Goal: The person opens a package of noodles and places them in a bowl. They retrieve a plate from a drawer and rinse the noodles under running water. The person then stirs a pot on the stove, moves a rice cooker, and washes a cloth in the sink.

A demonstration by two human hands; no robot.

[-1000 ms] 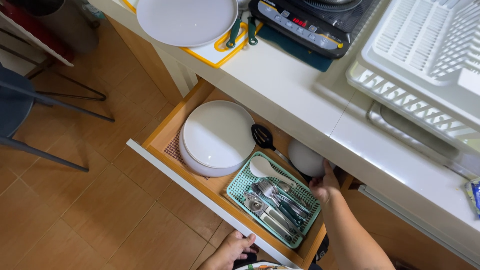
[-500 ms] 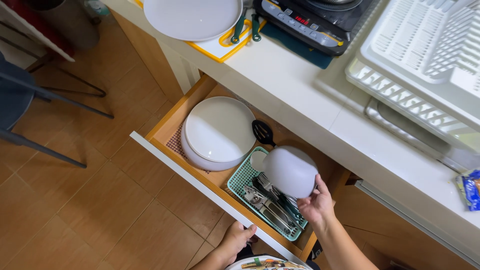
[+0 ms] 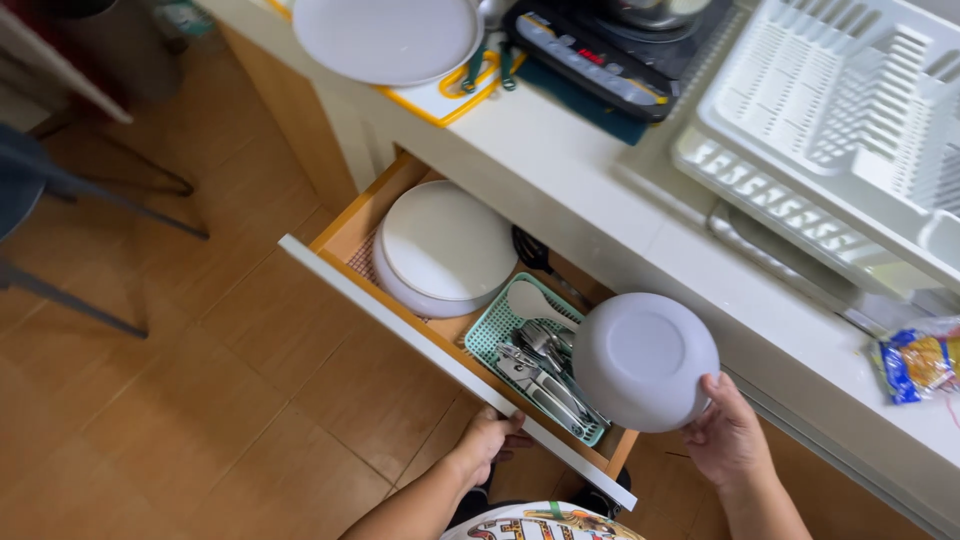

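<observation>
My right hand (image 3: pixel 732 440) grips a pale grey bowl (image 3: pixel 643 359) by its rim, bottom side facing up, held above the right end of an open wooden drawer (image 3: pixel 440 348). My left hand (image 3: pixel 488 438) rests on the drawer's white front edge. Inside the drawer lie a stack of white plates (image 3: pixel 445 248) on the left and a green mesh cutlery basket (image 3: pixel 533 356) with spoons and other metal utensils on the right.
The white countertop (image 3: pixel 600 200) carries a white plate on a yellow cutting board (image 3: pixel 392 40), a black induction cooker (image 3: pixel 610 50), a white dish rack (image 3: pixel 840 130) and a snack packet (image 3: pixel 918 360). Dark chair legs (image 3: pixel 80 190) stand on the wooden floor at left.
My right hand reached into the back right of the drawer, took out the grey bowl and lifted it up and to the right. My left hand stays at the drawer front.
</observation>
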